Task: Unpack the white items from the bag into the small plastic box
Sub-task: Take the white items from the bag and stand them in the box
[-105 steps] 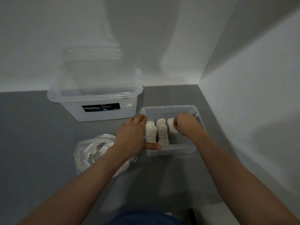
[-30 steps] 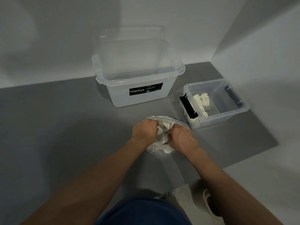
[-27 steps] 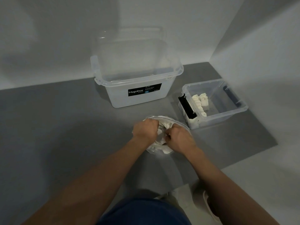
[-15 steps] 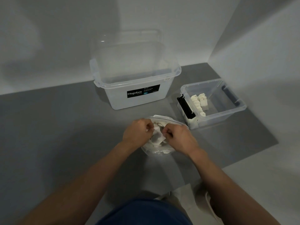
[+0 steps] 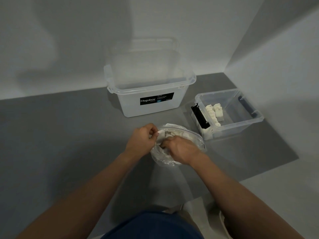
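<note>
My left hand point(image 5: 141, 140) pinched the rim of the bag point(image 5: 196, 141) while my right hand point(image 5: 181, 150) curled inside among the white items point(image 5: 174, 133), its grip hidden.

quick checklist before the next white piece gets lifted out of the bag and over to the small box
1. Clear plastic bag held open: ok, the left hand pinches its rim.
2. Right hand inside the bag, among the white pieces: ok.
3. Right hand's grip on a piece: cannot tell, fingertips hidden.
4. Small clear plastic box open, no lid on it: ok.
5. Room in the box: ok, the packed white pieces fill only the end nearest the bag.
</note>
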